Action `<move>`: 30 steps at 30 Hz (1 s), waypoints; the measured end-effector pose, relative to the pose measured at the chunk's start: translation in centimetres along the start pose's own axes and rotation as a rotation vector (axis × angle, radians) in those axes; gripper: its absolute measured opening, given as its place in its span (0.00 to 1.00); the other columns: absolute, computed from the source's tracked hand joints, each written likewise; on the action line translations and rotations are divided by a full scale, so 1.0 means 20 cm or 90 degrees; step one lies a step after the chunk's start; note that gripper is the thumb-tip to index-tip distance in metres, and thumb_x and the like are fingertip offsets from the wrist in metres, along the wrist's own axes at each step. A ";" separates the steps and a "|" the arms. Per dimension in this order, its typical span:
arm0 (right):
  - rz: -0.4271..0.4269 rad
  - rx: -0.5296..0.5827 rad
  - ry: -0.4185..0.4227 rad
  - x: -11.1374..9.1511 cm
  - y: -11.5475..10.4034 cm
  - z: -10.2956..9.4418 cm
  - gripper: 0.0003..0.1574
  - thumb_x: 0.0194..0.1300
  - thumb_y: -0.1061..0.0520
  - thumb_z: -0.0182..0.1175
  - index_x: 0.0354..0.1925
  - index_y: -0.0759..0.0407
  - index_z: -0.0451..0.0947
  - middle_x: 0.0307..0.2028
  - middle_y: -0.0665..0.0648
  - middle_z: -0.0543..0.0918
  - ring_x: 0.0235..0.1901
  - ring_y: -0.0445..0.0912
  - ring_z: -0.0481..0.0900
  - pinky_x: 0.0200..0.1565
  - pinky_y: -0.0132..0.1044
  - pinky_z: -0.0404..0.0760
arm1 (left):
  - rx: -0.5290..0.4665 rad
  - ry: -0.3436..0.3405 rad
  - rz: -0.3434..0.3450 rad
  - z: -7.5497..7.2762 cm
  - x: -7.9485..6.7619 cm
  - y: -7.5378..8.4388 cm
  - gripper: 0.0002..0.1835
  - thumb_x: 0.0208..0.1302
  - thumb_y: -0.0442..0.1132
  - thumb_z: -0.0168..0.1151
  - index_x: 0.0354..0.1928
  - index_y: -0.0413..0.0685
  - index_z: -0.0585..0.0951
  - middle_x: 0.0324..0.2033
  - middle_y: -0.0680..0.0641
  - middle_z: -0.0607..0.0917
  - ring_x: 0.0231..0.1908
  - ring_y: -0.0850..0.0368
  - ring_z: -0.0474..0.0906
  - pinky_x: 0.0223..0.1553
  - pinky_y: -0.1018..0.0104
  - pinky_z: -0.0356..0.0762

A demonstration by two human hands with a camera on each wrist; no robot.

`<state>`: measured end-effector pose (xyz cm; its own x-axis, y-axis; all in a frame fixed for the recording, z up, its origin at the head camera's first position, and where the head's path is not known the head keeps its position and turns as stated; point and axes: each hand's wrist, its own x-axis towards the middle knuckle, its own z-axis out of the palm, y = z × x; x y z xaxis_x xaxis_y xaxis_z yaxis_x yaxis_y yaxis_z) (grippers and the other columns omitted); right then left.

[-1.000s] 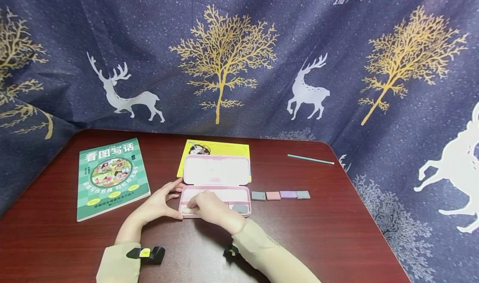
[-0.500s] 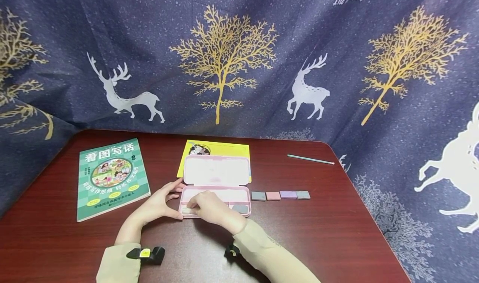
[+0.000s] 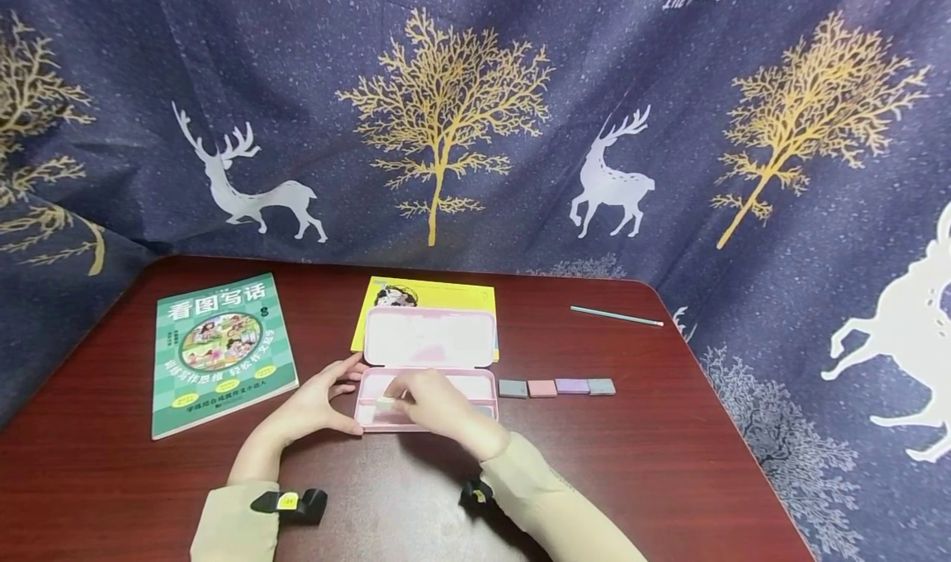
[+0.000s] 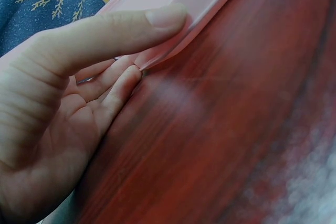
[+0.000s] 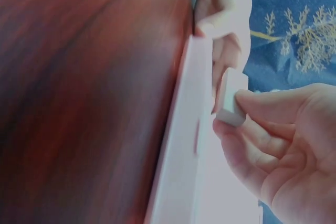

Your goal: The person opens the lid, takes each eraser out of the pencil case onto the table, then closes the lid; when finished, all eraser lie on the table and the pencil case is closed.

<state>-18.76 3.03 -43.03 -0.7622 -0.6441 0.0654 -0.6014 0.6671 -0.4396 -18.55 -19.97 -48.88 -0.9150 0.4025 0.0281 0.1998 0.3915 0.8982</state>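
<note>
Your left hand [image 3: 315,401] blocks the left end of the pink case [image 3: 464,385], its lid [image 3: 431,337] the back; four low blocks [image 3: 542,389] lie just beside the right. You can pass over the bare table [image 3: 676,463] before these blocks.

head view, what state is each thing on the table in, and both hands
Pink pencil case, open, lid tipped back
White eraser, pinched over the case
Four small erasers, lying in a row
Green book, closed, flat
Yellow book, flat, partly hidden by the lid
Pencil, lying flat
Left hand, touching the case's left end
Right hand, pinching the white eraser
</note>
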 end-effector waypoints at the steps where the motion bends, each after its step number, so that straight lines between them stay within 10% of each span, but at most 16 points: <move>1: 0.001 0.005 0.002 -0.01 0.01 -0.01 0.08 0.65 0.61 0.62 0.42 0.58 0.85 0.37 0.52 0.88 0.38 0.40 0.84 0.44 0.25 0.81 | -0.002 0.001 -0.004 0.00 0.00 0.00 0.61 0.41 0.39 0.82 0.74 0.34 0.54 0.62 0.35 0.70 0.62 0.36 0.69 0.61 0.61 0.76; 30: 0.014 0.049 0.048 -0.35 0.49 -0.31 0.04 0.62 0.63 0.65 0.38 0.60 0.84 0.34 0.53 0.87 0.36 0.43 0.84 0.42 0.33 0.84 | -0.009 -0.002 -0.017 0.00 0.01 0.01 0.60 0.41 0.37 0.81 0.74 0.36 0.53 0.62 0.35 0.70 0.63 0.37 0.69 0.63 0.48 0.72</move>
<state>-20.78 16.42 -42.35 -0.7931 -0.5970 0.1209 -0.5660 0.6490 -0.5084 -18.61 -19.79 -48.61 -0.9186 0.3951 0.0034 0.1709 0.3896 0.9050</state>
